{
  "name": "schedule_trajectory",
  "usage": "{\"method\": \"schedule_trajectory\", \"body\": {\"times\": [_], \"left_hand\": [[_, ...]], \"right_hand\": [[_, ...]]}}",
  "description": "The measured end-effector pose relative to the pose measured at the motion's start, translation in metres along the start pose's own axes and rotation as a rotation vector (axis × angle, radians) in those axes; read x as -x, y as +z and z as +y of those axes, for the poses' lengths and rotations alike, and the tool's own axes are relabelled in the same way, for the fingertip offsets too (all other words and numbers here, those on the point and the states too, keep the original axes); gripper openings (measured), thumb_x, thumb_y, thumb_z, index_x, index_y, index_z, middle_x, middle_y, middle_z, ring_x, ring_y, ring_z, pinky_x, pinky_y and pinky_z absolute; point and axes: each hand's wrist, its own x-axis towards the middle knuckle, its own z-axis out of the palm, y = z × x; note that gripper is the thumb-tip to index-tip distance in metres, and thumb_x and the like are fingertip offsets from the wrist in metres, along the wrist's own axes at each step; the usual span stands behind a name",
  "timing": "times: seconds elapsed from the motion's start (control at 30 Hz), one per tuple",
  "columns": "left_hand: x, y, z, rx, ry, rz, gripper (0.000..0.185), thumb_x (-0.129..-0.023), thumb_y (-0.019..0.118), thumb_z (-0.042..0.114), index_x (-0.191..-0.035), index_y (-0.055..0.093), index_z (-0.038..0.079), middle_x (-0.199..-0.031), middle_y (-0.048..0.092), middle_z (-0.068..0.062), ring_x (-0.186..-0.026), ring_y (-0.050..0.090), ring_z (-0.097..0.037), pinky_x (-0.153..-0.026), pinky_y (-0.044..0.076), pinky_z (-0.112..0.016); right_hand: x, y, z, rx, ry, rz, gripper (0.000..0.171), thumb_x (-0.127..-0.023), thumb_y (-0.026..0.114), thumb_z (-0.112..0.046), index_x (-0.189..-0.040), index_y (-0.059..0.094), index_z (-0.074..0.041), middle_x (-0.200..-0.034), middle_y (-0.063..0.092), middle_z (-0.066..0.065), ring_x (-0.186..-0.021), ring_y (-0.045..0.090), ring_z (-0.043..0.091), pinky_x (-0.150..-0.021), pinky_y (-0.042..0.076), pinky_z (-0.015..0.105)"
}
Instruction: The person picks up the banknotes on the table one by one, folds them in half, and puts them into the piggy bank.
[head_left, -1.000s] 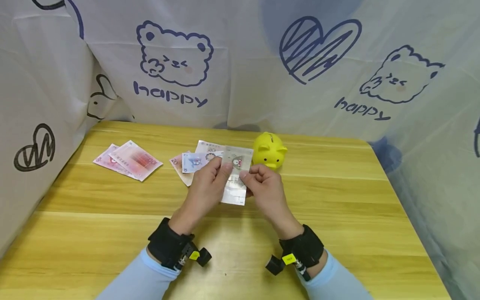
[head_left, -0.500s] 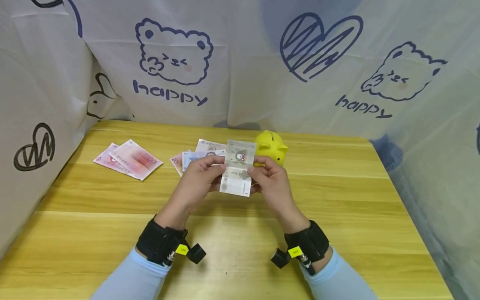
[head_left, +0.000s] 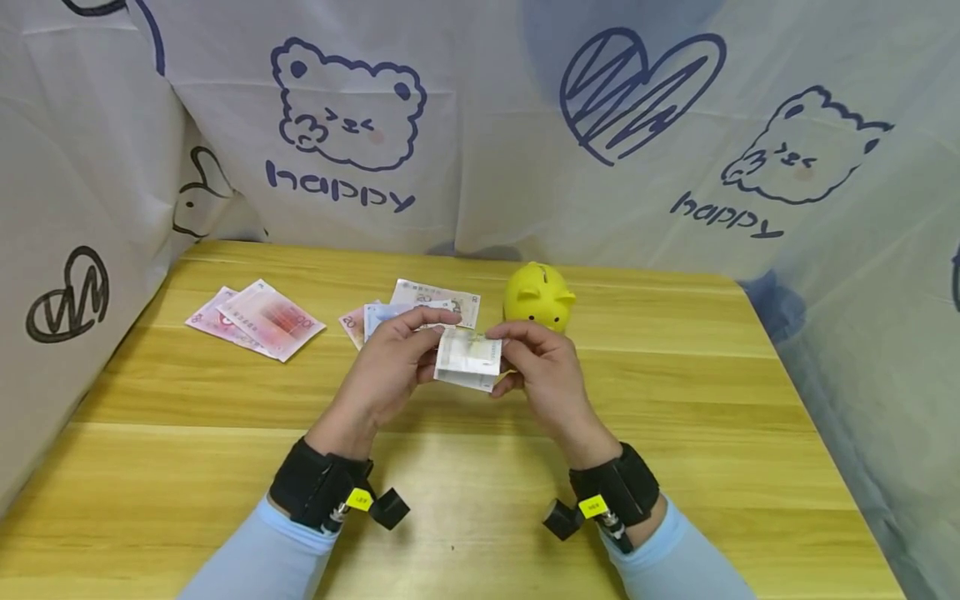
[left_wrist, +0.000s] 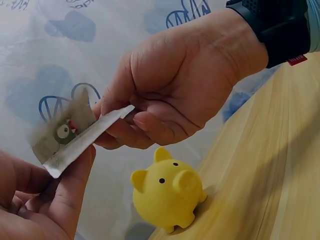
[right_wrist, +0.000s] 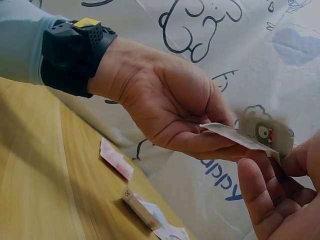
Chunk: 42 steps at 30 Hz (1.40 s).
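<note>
Right above the middle of the yellow wooden table (head_left: 675, 417), both hands pinch one pale grey-green paper banknote (head_left: 468, 358), which is folded over on itself and held clear of the tabletop. The left hand (head_left: 390, 367) grips its left edge between thumb and curled fingers; the right hand (head_left: 543, 367) clamps the right edge the same way, the two hands near each other with the note between them. From the left wrist view the note (left_wrist: 75, 137) shows as a thin folded wedge, its upper flap blurred. Just beyond the right hand stands a small yellow plastic piggy bank (head_left: 537, 297), upright on the table and apart from the fingers. Behind the left hand lies a loose spread of mixed paper banknotes (head_left: 435, 296), flat on the wood. Well to the left lie two overlapping pink banknotes (head_left: 258, 319).
</note>
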Motion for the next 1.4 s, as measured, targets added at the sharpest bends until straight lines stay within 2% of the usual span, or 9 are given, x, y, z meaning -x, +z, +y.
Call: {"method": "schedule_trajectory", "body": {"times": [0.17,0.3,0.37,0.43,0.6,0.87,1.03,1.2,1.4], "left_hand": [[0.000,-0.001,0.001,0.017,-0.037,0.003,0.036,-0.116,0.040,0.017,-0.142,0.057,0.000,-0.105,0.072,-0.004,-0.085,0.073,-0.010,-0.070,0.062,-0.020],[0.000,-0.001,0.001,-0.070,-0.027,0.035,0.031,-0.114,0.048,0.021,-0.128,0.063,-0.003,-0.101,0.073,-0.003,-0.084,0.072,-0.011,-0.071,0.062,-0.022],[0.000,0.000,0.001,-0.138,0.002,0.065,0.027,-0.112,0.055,0.019,-0.119,0.064,-0.005,-0.099,0.073,-0.003,-0.084,0.070,-0.012,-0.070,0.061,-0.022],[0.001,0.002,0.001,-0.214,0.041,0.104,0.023,-0.109,0.059,0.019,-0.114,0.067,-0.003,-0.097,0.075,-0.003,-0.084,0.069,-0.013,-0.071,0.060,-0.023],[0.003,0.005,-0.002,-0.365,0.115,0.149,0.020,-0.107,0.063,0.020,-0.109,0.071,0.001,-0.086,0.073,-0.002,-0.079,0.065,-0.014,-0.068,0.056,-0.023],[0.006,0.012,-0.008,-0.574,0.154,0.071,0.019,-0.105,0.066,0.028,-0.095,0.073,0.013,-0.064,0.047,0.002,-0.059,0.042,-0.016,-0.052,0.032,-0.024],[0.008,0.014,-0.010,-0.619,0.192,0.115,0.020,-0.105,0.067,0.026,-0.090,0.071,0.014,-0.063,0.045,0.002,-0.058,0.040,-0.016,-0.051,0.030,-0.024],[0.006,0.015,-0.012,-0.590,0.216,0.189,0.018,-0.105,0.067,0.023,-0.093,0.072,0.011,-0.065,0.049,0.002,-0.058,0.043,-0.014,-0.050,0.032,-0.023],[0.006,0.012,-0.009,-0.548,0.224,0.244,0.019,-0.106,0.066,0.026,-0.094,0.071,0.012,-0.066,0.049,0.001,-0.057,0.042,-0.015,-0.049,0.032,-0.024]], "right_hand": [[0.001,0.001,0.001,0.107,-0.055,0.053,0.023,-0.105,0.054,0.000,-0.115,0.073,0.005,-0.098,0.073,0.012,-0.071,0.069,0.015,-0.057,0.061,0.027],[0.004,0.002,0.001,0.264,-0.159,0.099,0.024,-0.103,0.055,0.002,-0.110,0.077,0.000,-0.104,0.074,0.016,-0.073,0.068,0.015,-0.062,0.062,0.026],[0.005,0.003,0.001,0.278,-0.187,0.104,0.025,-0.102,0.054,0.003,-0.111,0.077,0.001,-0.106,0.075,0.019,-0.074,0.069,0.015,-0.064,0.063,0.028],[0.004,0.003,0.000,0.254,-0.177,0.106,0.026,-0.103,0.053,0.001,-0.114,0.077,0.002,-0.106,0.075,0.021,-0.075,0.072,0.017,-0.066,0.065,0.030],[0.000,0.003,-0.002,0.233,-0.040,0.112,0.022,-0.107,0.061,-0.014,-0.116,0.075,0.001,-0.101,0.074,0.020,-0.079,0.073,0.017,-0.067,0.066,0.035],[0.001,0.007,0.002,0.356,-0.038,0.079,0.017,-0.102,0.071,-0.017,-0.101,0.076,-0.001,-0.087,0.072,0.014,-0.070,0.064,0.017,-0.062,0.059,0.028],[0.002,0.012,0.003,0.323,-0.017,0.078,0.014,-0.101,0.073,-0.014,-0.102,0.074,0.001,-0.083,0.070,0.011,-0.067,0.062,0.015,-0.058,0.057,0.025],[0.004,0.016,0.004,0.189,0.068,0.022,0.015,-0.099,0.074,-0.007,-0.106,0.065,0.002,-0.083,0.068,0.006,-0.069,0.064,0.013,-0.056,0.056,0.023],[0.004,0.019,0.007,0.101,0.158,-0.063,0.014,-0.101,0.069,-0.004,-0.110,0.062,0.005,-0.085,0.071,0.010,-0.070,0.068,0.014,-0.058,0.063,0.028]]}}
